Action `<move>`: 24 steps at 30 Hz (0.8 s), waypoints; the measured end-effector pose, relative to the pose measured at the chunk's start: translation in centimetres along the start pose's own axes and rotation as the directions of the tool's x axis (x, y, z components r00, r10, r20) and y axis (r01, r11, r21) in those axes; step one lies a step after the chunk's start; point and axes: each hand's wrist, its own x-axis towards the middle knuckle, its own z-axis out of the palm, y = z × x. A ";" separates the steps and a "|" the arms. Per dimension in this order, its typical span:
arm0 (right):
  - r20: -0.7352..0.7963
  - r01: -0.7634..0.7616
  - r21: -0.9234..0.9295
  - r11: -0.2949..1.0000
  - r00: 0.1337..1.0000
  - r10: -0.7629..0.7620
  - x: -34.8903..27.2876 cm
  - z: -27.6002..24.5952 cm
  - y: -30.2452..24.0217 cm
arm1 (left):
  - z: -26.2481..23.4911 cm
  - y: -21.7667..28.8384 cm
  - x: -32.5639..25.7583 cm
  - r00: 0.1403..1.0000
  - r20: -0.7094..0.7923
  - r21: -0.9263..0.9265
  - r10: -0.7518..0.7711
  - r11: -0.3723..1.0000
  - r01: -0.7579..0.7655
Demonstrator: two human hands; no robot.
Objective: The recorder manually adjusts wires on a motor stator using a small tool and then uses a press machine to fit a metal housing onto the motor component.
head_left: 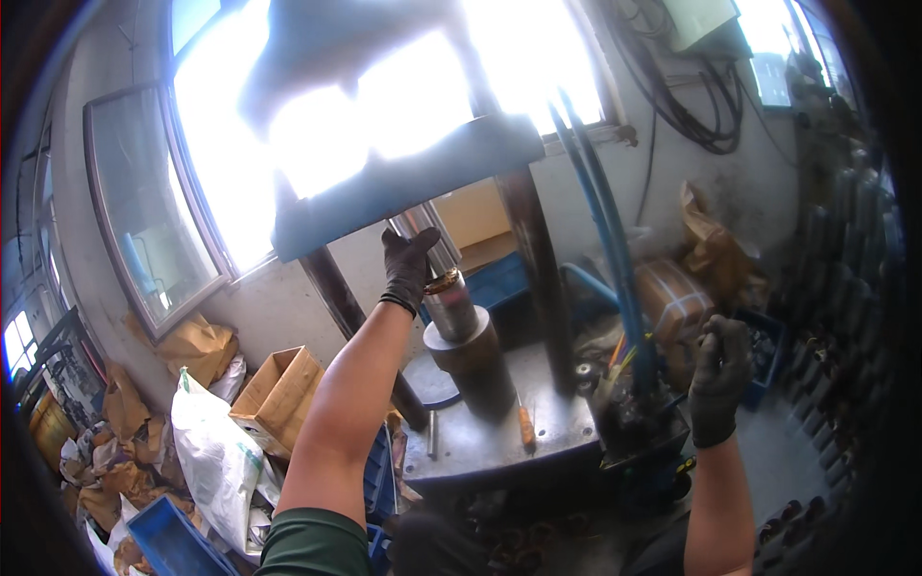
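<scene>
A blue-framed hydraulic press (403,182) fills the centre of the frame, its crossbeam slanting across the upper middle and two dark columns running down to a grey steel bed (547,422). On the bed, centre frame, stands a squat steel cylinder block (473,360) with a narrower steel sleeve (451,307) upright on top, capped by a brass-coloured ring (442,281). The left hand (408,264), in a dark glove, reaches up from the lower middle and lies against the ring and sleeve from the left side, fingers loosely curled rather than clamped. The right hand (720,370), also gloved, is at the right of the frame, well apart from the sleeve, closed around a dark lever handle (709,336). Blue hoses (615,250) hang between the two hands. Cardboard boxes (274,389) and a white sack (216,456) crowd the lower left.
</scene>
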 end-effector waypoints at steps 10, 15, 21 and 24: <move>0.112 0.044 -0.075 0.996 0.993 -0.036 0.7 -1.4 -1.7 | -0.6 -0.8 -0.2 0.997 0.079 0.255 -0.003 0.967 -0.018; 0.134 0.021 -0.051 0.998 0.991 -0.014 0.6 -1.7 -1.4 | -0.4 -1.0 -1.4 0.995 0.053 0.132 -0.082 0.988 0.074; 0.231 0.016 -0.091 0.996 0.973 0.006 1.2 -2.0 -1.9 | -1.5 -2.2 -0.8 0.995 0.099 0.044 -0.021 0.999 0.017; 0.327 0.025 -0.114 0.993 0.945 0.014 1.6 -3.3 -2.5 | -0.3 -2.6 -1.5 0.993 0.113 0.037 0.025 0.999 -0.029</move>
